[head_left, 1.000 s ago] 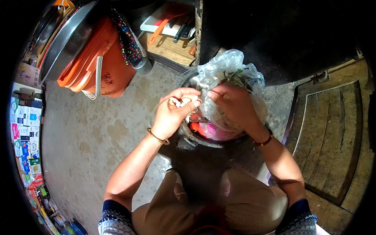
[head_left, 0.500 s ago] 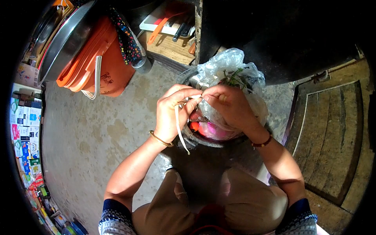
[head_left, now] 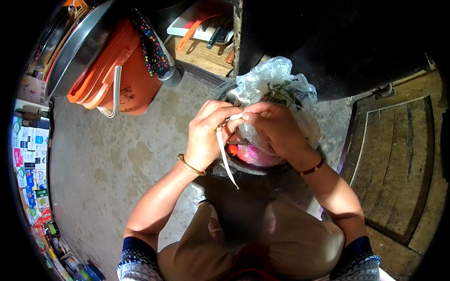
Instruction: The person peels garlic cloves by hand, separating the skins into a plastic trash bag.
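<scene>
My left hand (head_left: 202, 133), with a bangle at the wrist, pinches a thin whitish strip (head_left: 225, 157), perhaps a plant stem; I cannot tell its exact kind. The strip's long end hangs below the left fingers. Its upper end is pinched by my right hand (head_left: 277, 125), whose fingertips nearly meet the left ones. Below and behind both hands, a crumpled clear plastic bag (head_left: 269, 75) with green leafy stems (head_left: 283, 96) sits in or on a round container, partly hidden. A bright pink item (head_left: 258, 154) and a small orange-red one (head_left: 233, 150) show beneath the right hand.
An orange bucket (head_left: 136, 91) with a white handle stands at the upper left, a metal basin (head_left: 77, 51) against it. A low wooden shelf (head_left: 201, 56) holds a white tray and utensils. Right is a wooden panel (head_left: 398, 164); packages (head_left: 35, 164) line the left edge.
The strip's hanging end has shifted right and a little lower. A longer white piece shows between the fingertips. Both hands stay in nearly the same place, still pinching.
</scene>
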Tool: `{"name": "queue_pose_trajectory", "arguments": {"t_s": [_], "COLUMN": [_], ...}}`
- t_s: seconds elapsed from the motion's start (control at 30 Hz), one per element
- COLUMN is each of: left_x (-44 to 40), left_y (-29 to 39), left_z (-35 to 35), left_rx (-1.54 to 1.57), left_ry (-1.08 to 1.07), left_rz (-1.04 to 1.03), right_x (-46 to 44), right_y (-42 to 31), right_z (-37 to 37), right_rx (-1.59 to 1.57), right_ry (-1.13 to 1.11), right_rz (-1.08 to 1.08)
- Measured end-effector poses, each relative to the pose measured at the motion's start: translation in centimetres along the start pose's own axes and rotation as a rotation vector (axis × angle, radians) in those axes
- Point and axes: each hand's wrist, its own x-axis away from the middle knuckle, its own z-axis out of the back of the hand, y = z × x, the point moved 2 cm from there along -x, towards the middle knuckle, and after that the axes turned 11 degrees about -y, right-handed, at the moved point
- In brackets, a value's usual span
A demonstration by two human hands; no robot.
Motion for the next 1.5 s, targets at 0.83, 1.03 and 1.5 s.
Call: {"name": "queue_pose_trajectory", "arguments": {"t_s": [0.83, 1.03, 1.5], "left_x": [0.0, 0.1, 1.0], "left_y": [0.4, -0.6, -2.4], "left_z": [0.1, 0.4, -1.2], "left_rx": [0.118, 0.571, 1.532], "left_ry": [-0.054, -0.259, -0.039], "left_rz": [0.116, 0.452, 0.622], "right_x": [-0.2, -0.2, -0.4], "right_y": [-0.3, -0.8, 0.0], "right_z": [-0.1, 0.0, 0.5], "right_rx": [0.190, 0.405, 0.384], "right_ry": [-0.018, -0.025, 0.061], "right_rz": [-0.031, 0.024, 0.107]}}
